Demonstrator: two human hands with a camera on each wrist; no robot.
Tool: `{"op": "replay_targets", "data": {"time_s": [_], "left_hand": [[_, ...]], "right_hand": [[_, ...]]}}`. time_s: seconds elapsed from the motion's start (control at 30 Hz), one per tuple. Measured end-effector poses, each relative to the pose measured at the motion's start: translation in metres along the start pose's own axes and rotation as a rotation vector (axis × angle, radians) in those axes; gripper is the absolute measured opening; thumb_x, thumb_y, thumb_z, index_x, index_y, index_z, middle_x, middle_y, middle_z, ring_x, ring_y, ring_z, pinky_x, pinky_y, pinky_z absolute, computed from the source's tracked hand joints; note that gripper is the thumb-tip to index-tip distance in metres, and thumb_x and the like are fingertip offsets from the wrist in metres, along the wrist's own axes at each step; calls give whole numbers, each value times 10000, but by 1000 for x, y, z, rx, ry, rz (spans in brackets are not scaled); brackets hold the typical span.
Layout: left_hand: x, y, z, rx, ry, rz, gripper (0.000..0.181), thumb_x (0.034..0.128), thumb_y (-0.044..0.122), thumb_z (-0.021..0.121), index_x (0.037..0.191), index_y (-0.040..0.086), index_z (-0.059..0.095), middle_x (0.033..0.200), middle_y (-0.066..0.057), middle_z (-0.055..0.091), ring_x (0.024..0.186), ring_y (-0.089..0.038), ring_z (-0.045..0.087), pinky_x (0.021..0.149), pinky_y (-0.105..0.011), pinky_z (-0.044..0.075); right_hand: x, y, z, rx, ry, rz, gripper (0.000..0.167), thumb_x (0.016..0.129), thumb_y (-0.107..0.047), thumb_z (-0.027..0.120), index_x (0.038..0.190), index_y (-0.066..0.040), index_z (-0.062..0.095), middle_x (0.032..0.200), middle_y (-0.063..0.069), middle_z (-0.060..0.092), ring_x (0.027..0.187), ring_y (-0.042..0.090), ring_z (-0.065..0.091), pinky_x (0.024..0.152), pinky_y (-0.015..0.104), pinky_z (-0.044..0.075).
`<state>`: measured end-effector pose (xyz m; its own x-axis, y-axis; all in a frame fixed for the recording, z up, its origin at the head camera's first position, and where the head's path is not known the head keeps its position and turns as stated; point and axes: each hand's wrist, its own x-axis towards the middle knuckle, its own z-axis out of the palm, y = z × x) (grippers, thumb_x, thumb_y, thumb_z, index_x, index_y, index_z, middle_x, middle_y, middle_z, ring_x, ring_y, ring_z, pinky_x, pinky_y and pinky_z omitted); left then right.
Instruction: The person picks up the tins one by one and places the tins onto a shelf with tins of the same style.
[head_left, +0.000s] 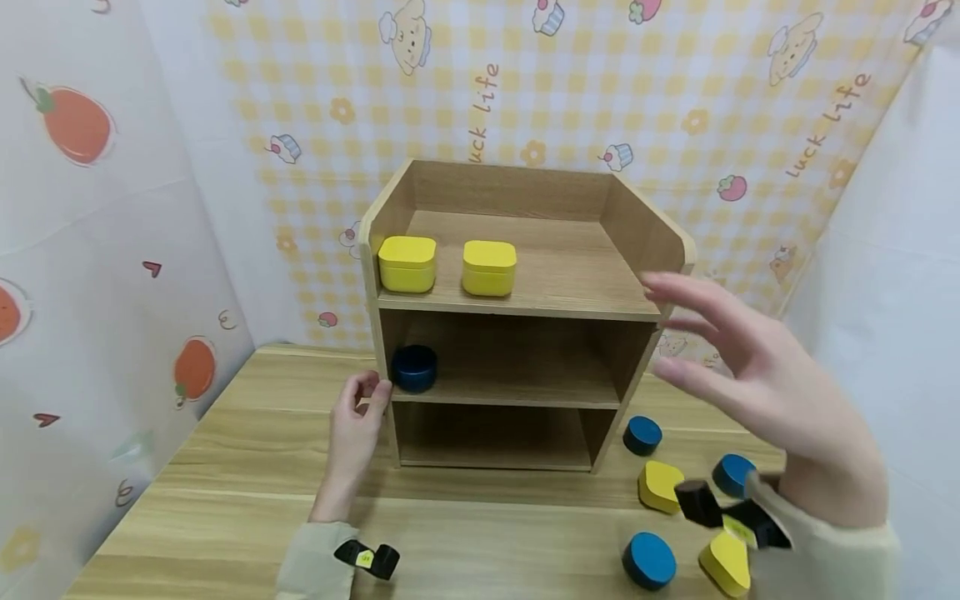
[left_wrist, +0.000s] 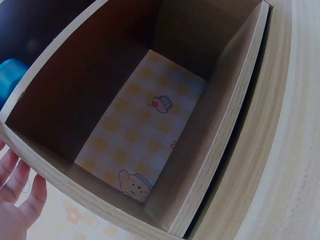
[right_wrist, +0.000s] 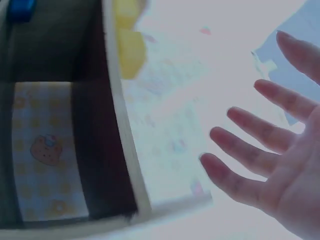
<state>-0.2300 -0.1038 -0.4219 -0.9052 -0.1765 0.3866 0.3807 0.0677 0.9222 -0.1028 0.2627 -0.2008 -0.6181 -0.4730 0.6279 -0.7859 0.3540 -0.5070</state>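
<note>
Well, my right hand (head_left: 757, 375) hangs in the air at the right of the frame, fingers apart and nothing between them, near the right side of the shelf (head_left: 513, 192). My left hand (head_left: 354, 425), left of centre, has loosely bent fingers against the outer side of that shelf and carries nothing. The shelf takes the middle of my head view: matte wood-grain boards, three levels, slanted side walls at the top. On its top board, toward the left, I see two smooth yellow boxes (head_left: 407, 265) with rounded corners and a lid seam. A dark blue tub (head_left: 415, 369), round and faintly glossy, stands at the left of the middle level. At lower right, on the streaky wood-grain table (head_left: 487, 542), lie three round blue pieces (head_left: 649, 561), a rounded-square yellow piece (head_left: 661, 487) and a softly triangular one (head_left: 726, 563). Behind, I make out yellow-checked cloth (head_left: 555, 92).
</note>
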Motion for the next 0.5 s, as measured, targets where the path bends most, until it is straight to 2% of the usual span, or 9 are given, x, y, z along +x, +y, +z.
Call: {"op": "replay_targets", "data": {"time_s": [0.1,0.17,0.3,0.43,0.5], "left_hand": [[1,-3,0,7,5,24,215,972,129,624,1105,-32,576,945,-52,541,891,-149,527,702,-167,441],[0,-4,0,6,4,40,220,973,140,624,1100,-33,575,943,-56,541,890,-156,529,702,-169,442],[0,-3,1,8,10,57,219,974,130,619,1095,-45,570,937,-55,544,883,-153,534,697,-164,446],[0,-3,0,15,10,49,213,973,114,618,1106,-45,569,948,-47,542,893,-152,535,702,-159,446],[0,-2,0,16,5,32,215,973,111,618,1113,-44,569,954,-44,536,901,-155,530,707,-157,444]], "right_hand": [[-38,10,0,183,60,16,630,830,244,574,1408,162,336,1458,284,371,1334,297,399,1045,263,373],[-62,17,-1,243,94,61,620,843,268,520,1414,178,296,1469,295,346,1333,286,408,1023,251,398],[-101,27,0,160,149,265,647,878,253,488,1470,80,294,1494,196,369,1302,172,460,930,206,461],[-127,36,6,65,181,451,640,918,175,522,1495,-14,320,1477,87,425,1257,78,490,871,192,489],[-138,40,10,53,184,519,625,938,130,535,1500,-43,325,1467,58,438,1223,52,517,854,193,497]]}}
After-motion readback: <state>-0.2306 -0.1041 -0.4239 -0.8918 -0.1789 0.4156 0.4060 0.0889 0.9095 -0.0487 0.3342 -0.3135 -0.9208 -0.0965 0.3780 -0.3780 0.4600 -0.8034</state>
